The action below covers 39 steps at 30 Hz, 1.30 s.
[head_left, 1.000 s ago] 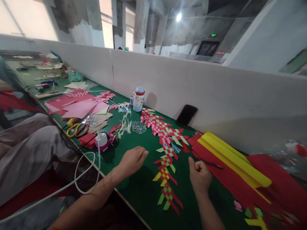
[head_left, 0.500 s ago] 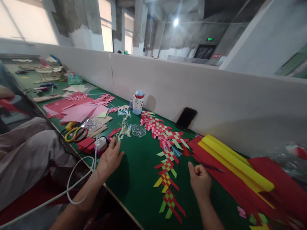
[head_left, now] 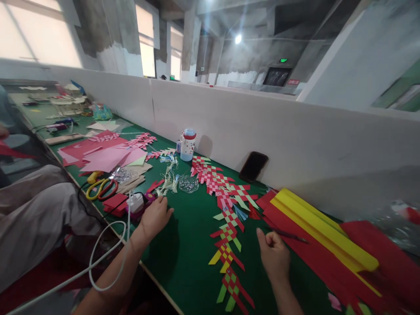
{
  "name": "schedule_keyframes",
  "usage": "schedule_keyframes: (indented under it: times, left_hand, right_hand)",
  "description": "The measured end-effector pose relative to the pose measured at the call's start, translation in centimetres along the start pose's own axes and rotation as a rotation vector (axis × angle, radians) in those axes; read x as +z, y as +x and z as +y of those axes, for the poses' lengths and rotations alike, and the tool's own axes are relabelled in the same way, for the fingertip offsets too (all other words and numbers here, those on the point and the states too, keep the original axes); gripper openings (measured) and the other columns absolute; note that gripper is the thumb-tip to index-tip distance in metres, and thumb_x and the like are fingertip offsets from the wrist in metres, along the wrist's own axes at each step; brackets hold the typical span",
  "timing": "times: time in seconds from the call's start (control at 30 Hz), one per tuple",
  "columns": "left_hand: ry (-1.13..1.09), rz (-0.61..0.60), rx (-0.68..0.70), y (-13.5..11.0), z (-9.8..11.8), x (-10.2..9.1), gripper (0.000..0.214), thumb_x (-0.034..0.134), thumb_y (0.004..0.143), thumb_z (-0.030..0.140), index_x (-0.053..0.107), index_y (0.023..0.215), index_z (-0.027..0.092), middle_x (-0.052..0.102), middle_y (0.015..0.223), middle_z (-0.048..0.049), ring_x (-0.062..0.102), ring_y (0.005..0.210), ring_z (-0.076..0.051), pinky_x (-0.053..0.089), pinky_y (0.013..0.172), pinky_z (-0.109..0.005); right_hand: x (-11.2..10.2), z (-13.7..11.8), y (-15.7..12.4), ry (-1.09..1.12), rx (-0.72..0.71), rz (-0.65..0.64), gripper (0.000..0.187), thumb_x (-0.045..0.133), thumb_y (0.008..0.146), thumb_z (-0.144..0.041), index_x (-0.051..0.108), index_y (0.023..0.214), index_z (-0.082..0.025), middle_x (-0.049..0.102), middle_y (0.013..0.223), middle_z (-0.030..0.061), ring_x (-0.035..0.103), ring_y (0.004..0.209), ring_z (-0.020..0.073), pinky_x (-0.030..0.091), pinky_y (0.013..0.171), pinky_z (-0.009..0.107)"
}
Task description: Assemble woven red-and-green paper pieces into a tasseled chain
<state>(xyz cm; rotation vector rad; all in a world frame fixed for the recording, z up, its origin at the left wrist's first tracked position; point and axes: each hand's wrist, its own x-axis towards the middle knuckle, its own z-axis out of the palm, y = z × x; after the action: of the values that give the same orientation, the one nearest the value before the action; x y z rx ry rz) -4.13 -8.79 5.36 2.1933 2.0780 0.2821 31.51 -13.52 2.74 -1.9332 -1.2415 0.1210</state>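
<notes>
At a green worktable (head_left: 193, 227), the person's left hand (head_left: 156, 217) is resting palm-down w/ fingers loosely spread, holding nothing, fingertips just beside a small pink device (head_left: 144, 203) on a white cable (head_left: 108, 245). The right hand (head_left: 274, 254) is curling into a loose fist near a thin dark tool (head_left: 290, 236) lying on red paper (head_left: 315, 253); can't tell if it's gripping it. Woven paper pcs (head_left: 228, 232) are lying between the hands.

A craft workshop is indicated by a long green worktable (head_left: 193, 245), cut paper sheets (head_left: 105, 155), scissors (head_left: 98, 189) and bare concrete walls (head_left: 108, 35).
</notes>
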Motion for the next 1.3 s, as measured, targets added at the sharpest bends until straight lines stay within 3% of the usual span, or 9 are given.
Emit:
schedule_keyframes:
  times: [0.17,0.33,0.43,0.53,0.73,0.93,1.1,1.3]
  left_hand:
    - [0.008,-0.015,0.070,1.5,0.4,0.6,0.024,0.052,0.090,0.032,0.061,0.102,0.014,0.065,0.107,-0.0153,0.060,0.107,-0.028,0.043,0.096,-0.037]
    - [0.039,0.000,0.102,3.7,0.9,1.1,0.037,0.053,0.089,0.026,0.055,0.123,0.013,0.049,0.138,-0.0183,0.044,0.130,-0.030,0.033,0.107,-0.039]
    - [0.068,0.016,0.075,5.6,1.3,1.3,0.045,0.051,0.090,0.022,0.048,0.133,0.009,0.039,0.145,-0.0232,0.036,0.136,-0.033,0.029,0.109,-0.042]
    - [0.090,0.021,0.012,7.5,1.6,1.6,0.045,0.052,0.091,0.020,0.046,0.134,0.006,0.042,0.141,-0.0262,0.041,0.132,-0.035,0.034,0.106,-0.047]
    - [0.088,0.015,-0.043,8.8,1.4,2.4,0.034,0.058,0.091,0.034,0.057,0.120,0.015,0.057,0.124,-0.0099,0.058,0.109,-0.024,0.050,0.092,-0.046]
    - [0.023,0.061,-0.164,11.8,0.3,0.9,0.036,0.058,0.092,0.034,0.055,0.122,0.015,0.057,0.123,-0.0106,0.059,0.107,-0.023,0.051,0.089,-0.045]
    - [-0.097,0.030,-0.243,15.1,0.4,0.0,0.035,0.057,0.092,0.034,0.055,0.122,0.016,0.057,0.123,-0.0100,0.059,0.106,-0.023,0.051,0.089,-0.045]
    - [-0.362,-0.012,-0.317,16.1,0.2,0.2,0.033,0.058,0.091,0.033,0.056,0.120,0.017,0.058,0.121,-0.0093,0.060,0.105,-0.022,0.052,0.087,-0.043]
  right_hand:
    - [0.0,0.0,0.0,0.021,-0.003,-0.010,0.045,0.049,0.075,-0.058,0.026,0.056,-0.025,0.030,0.047,-0.0068,0.033,0.047,0.0121,0.030,0.050,0.027]
    - [0.0,0.1,0.1,0.031,-0.034,-0.001,0.046,0.049,0.076,-0.060,0.026,0.055,-0.026,0.029,0.045,-0.0070,0.030,0.045,0.0121,0.029,0.047,0.027]
    - [0.1,0.2,0.1,0.033,-0.026,-0.008,0.047,0.048,0.076,-0.062,0.025,0.056,-0.026,0.029,0.046,-0.0070,0.030,0.045,0.0118,0.029,0.047,0.027]
    - [0.1,0.2,0.1,0.049,-0.007,-0.019,0.047,0.048,0.077,-0.061,0.025,0.057,-0.026,0.028,0.047,-0.0074,0.030,0.045,0.0113,0.030,0.048,0.026]
    - [-0.1,0.2,0.0,0.059,-0.013,-0.031,0.047,0.048,0.077,-0.060,0.024,0.058,-0.025,0.027,0.049,-0.0071,0.030,0.046,0.0112,0.029,0.048,0.026]
    - [0.0,0.5,0.0,0.053,0.009,-0.055,0.047,0.048,0.077,-0.060,0.025,0.058,-0.025,0.027,0.049,-0.0074,0.031,0.046,0.0113,0.029,0.049,0.026]
    - [-0.1,0.6,0.2,0.088,0.031,-0.051,0.047,0.049,0.077,-0.061,0.026,0.057,-0.025,0.027,0.049,-0.0077,0.032,0.046,0.0112,0.030,0.050,0.026]
    - [-0.1,0.8,0.2,0.144,0.055,-0.051,0.048,0.052,0.076,-0.060,0.025,0.058,-0.025,0.025,0.050,-0.0084,0.029,0.047,0.0106,0.029,0.049,0.025]
